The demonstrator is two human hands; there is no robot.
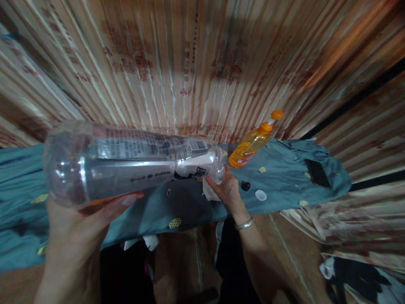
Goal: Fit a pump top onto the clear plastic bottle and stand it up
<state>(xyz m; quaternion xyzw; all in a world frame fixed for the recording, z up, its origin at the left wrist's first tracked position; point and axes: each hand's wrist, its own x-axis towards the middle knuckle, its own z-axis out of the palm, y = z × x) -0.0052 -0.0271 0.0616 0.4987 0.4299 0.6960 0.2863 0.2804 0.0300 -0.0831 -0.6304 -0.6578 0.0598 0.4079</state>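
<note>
A large clear plastic bottle (pixel 136 162) with a printed label lies sideways in the air above a green patterned cloth (pixel 152 217). Its wide end rests in my left hand (pixel 82 228), whose thumb lies along the underside. At the narrow end, my right hand (pixel 226 188) is closed around the neck, with a silver bangle on the wrist. Whether a cap is on the neck cannot be made out. A white paper or tissue (pixel 210 192) lies beneath the right hand. Just beyond it an orange pump bottle (pixel 248 147) stands on the cloth.
Right of my right hand are a small black object (pixel 245 185) and a white round cap (pixel 261 195). A dark phone-like slab (pixel 318 173) lies near the cloth's right end. A pleated printed curtain (pixel 177 63) hangs behind. Bags or clothes (pixel 360 274) are on the floor at lower right.
</note>
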